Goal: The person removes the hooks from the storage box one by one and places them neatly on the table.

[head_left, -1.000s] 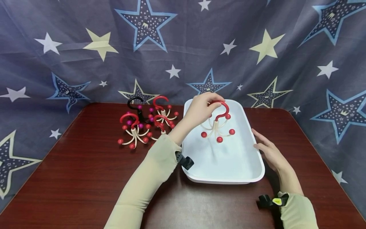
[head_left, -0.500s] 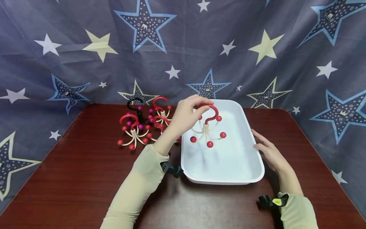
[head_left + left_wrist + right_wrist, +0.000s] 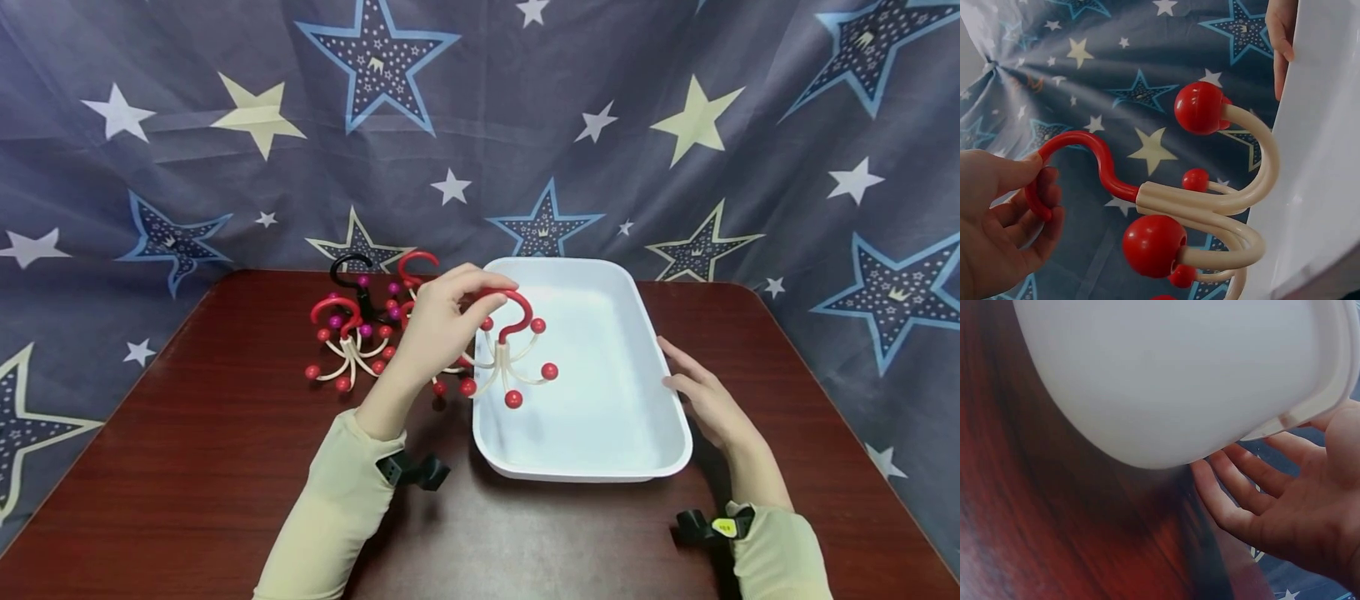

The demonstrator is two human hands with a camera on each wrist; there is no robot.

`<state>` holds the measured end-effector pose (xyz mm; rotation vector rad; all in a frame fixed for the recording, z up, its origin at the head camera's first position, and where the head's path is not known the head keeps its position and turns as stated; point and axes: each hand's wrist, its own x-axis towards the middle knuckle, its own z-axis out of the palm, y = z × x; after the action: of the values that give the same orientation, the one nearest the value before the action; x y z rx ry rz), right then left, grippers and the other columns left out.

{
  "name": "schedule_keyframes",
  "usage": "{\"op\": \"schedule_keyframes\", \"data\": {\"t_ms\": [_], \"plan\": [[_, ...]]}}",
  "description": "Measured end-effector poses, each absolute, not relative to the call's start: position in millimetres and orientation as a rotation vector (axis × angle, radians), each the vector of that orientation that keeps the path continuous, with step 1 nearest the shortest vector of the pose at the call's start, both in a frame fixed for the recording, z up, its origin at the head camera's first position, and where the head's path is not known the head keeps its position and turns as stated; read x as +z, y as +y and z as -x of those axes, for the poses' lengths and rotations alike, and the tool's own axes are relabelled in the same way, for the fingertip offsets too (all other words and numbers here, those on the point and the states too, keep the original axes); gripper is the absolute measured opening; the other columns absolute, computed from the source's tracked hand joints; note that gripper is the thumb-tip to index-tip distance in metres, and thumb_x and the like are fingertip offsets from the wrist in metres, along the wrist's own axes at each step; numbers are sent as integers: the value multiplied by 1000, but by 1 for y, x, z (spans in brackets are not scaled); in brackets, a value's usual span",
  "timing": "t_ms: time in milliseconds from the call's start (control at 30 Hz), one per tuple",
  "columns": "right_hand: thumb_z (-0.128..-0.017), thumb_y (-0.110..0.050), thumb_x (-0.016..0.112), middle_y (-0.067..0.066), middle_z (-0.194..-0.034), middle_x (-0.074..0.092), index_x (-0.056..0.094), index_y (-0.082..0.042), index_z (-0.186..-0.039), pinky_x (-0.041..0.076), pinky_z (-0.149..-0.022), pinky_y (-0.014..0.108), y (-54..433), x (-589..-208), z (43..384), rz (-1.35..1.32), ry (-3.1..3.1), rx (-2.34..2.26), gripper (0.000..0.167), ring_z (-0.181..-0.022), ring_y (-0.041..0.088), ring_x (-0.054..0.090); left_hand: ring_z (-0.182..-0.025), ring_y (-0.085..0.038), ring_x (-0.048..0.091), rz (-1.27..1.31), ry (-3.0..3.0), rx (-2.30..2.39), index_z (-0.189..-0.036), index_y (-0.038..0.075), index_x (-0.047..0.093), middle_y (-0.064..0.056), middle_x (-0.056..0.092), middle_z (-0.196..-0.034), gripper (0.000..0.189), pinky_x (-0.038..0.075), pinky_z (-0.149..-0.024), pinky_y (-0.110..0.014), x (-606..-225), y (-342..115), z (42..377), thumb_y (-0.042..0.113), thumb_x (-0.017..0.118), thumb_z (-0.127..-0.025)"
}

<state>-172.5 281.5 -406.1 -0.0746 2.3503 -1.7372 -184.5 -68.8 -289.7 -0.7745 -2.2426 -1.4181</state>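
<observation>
My left hand (image 3: 438, 325) pinches the red hook end of a hanger with curved cream arms tipped with red balls (image 3: 1191, 199). It hangs upright over the left rim of a white plastic tray (image 3: 592, 408). In the left wrist view, thumb and fingers close round the hook's tip. My right hand (image 3: 708, 408) lies against the tray's right side, its fingers fairly straight; in the right wrist view the fingertips (image 3: 1200, 472) touch the outer wall below the rim.
Left of the tray stand a like red-and-cream hanger (image 3: 349, 354), a black one with purple balls (image 3: 364, 304) and another red hook (image 3: 411, 265) behind, partly hidden by my left hand. A starry cloth (image 3: 480, 150) hangs behind the dark red wooden table (image 3: 225, 467).
My left hand has carried the hanger leftward and a little nearer, from above the tray's middle to its left rim. The right hand and the tray have stayed in place.
</observation>
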Motion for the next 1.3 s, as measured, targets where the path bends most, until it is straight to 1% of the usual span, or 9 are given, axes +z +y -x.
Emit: {"op": "schedule_keyframes", "data": {"t_ms": [133,200,433,633,733,867,967,1100,1300], "plan": [[-93,-15,43,22,-144,24,17,-17,-146,47,-80,37,281,-406,173,68,2347,-1735,59,-94,2,52,-68,-9,54,767,-2231,-1408,-96,16,71,6,63,-84,13,48,-62,-23,-288,-81,177,16,65,-84],[-93,-14,43,22,-144,23,17,-17,-146,47,-80,37,281,-406,173,66,2349,-1732,60,-94,2,52,-70,-7,55,762,-2228,-1378,-95,16,71,6,64,-84,13,48,-62,-21,-287,-87,174,16,65,-84],[-93,-15,44,21,-145,23,18,-18,-146,48,-80,38,281,-406,173,67,2371,-1722,59,-94,3,52,-69,-6,51,744,-2211,-1290,-96,16,71,5,64,-85,14,40,-58,-21,-285,-109,164,16,66,-83],[-93,-16,44,21,-145,23,18,-20,-146,47,-82,40,281,-405,173,48,2376,-1710,59,-96,5,51,-74,-5,55,696,-2199,-1253,-96,15,72,4,66,-89,16,41,-61,-17,-287,-128,159,11,67,-81],[-93,-16,43,20,-146,22,17,-20,-146,46,-82,41,281,-405,173,47,2381,-1704,59,-97,6,51,-75,-3,53,661,-2205,-1202,-95,14,72,3,66,-87,16,39,-62,-17,-290,-137,157,10,68,-80],[-93,-17,43,19,-147,20,17,-20,-146,46,-82,41,282,-405,173,50,2383,-1697,59,-98,6,50,-68,-3,48,627,-2218,-1145,-95,15,72,4,65,-82,17,36,-58,-19,-293,-150,154,11,69,-79],[-94,-17,43,20,-147,20,17,-21,-146,46,-82,41,282,-405,173,50,2381,-1698,59,-98,6,51,-66,-4,44,578,-2233,-1133,-96,16,72,4,64,-82,17,34,-55,-20,-296,-158,153,11,69,-79],[-93,-17,43,20,-147,20,17,-20,-146,47,-82,41,281,-405,173,51,2386,-1698,59,-97,6,51,-65,-4,43,508,-2258,-1130,-96,15,72,3,64,-85,18,33,-54,-19,-300,-167,152,9,69,-79],[-94,-17,43,19,-148,20,17,-20,-146,46,-82,41,281,-406,173,61,2394,-1696,59,-98,5,51,-63,-3,43,472,-2271,-1104,-95,13,71,3,63,-81,17,32,-53,-18,-307,-178,152,7,68,-79]]}}
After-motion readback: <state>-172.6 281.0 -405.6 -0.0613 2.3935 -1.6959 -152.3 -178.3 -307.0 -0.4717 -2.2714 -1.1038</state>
